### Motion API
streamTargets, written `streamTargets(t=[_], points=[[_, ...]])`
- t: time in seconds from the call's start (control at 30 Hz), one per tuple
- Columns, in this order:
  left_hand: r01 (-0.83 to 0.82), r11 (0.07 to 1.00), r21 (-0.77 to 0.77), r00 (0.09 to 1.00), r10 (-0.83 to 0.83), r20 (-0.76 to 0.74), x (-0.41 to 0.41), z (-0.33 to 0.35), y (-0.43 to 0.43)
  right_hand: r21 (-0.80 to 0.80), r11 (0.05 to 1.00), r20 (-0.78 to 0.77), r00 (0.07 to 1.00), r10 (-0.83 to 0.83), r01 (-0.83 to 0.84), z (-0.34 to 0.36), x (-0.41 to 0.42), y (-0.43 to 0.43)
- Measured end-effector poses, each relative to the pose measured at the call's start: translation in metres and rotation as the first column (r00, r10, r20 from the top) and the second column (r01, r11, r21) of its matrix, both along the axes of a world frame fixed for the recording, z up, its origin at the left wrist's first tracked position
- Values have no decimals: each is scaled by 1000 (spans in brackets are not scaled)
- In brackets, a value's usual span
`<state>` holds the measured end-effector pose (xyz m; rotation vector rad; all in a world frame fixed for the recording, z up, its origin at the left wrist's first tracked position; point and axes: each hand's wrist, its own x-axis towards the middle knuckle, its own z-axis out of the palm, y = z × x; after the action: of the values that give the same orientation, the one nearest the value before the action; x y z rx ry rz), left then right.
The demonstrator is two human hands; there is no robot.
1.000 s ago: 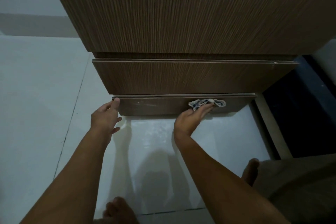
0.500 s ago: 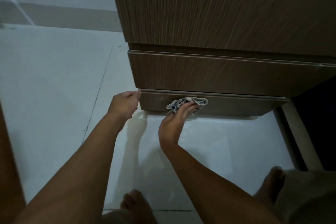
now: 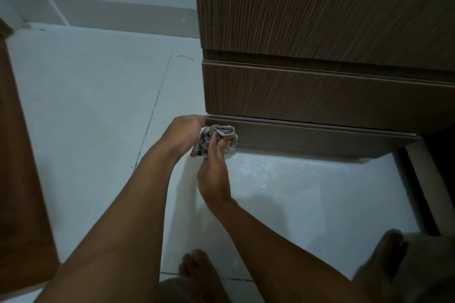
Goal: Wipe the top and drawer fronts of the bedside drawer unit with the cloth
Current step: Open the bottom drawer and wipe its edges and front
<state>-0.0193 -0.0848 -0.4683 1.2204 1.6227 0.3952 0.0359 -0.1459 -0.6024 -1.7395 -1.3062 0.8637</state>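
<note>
The right hand (image 3: 213,167) pinches the cloth (image 3: 216,139) at the bottom drawer front's (image 3: 320,139) left end, whose length runs right

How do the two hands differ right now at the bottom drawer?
The right hand grips the bunched patterned cloth against the bottom drawer front; the left hand holds no cloth. The left hand's fingertips sit at the drawer front's left corner, while the right hand presses the face just inside it. Both reach low, close together, at the same drawer.
</note>
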Motion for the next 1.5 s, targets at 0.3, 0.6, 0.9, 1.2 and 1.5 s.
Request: streamTargets(t=[0.3, 0.6, 0.9, 1.2, 1.5], points=[[92, 996, 13, 992, -91, -91, 4, 9, -1, -145, 970, -329, 934, 140, -197, 19, 24, -30], [149, 988, 44, 985, -144, -93, 3, 6, -5, -427, 684, -629, 350, -694, 591, -7, 76, -31], [100, 993, 68, 995, -99, -30, 1, 0, 1, -584, 636, -513, 377, -771, 505, 36, 48, 41], [22, 1000, 4, 998, -21, -56, -13, 8, 15, -418, 906, -871, 255, -420, 64, 80, 7, 26], [-258, 946, -195, 966, 249, -69, -22, -8, -13, -471, 862, -837, 213, -504, 189, 79, 23, 16]])
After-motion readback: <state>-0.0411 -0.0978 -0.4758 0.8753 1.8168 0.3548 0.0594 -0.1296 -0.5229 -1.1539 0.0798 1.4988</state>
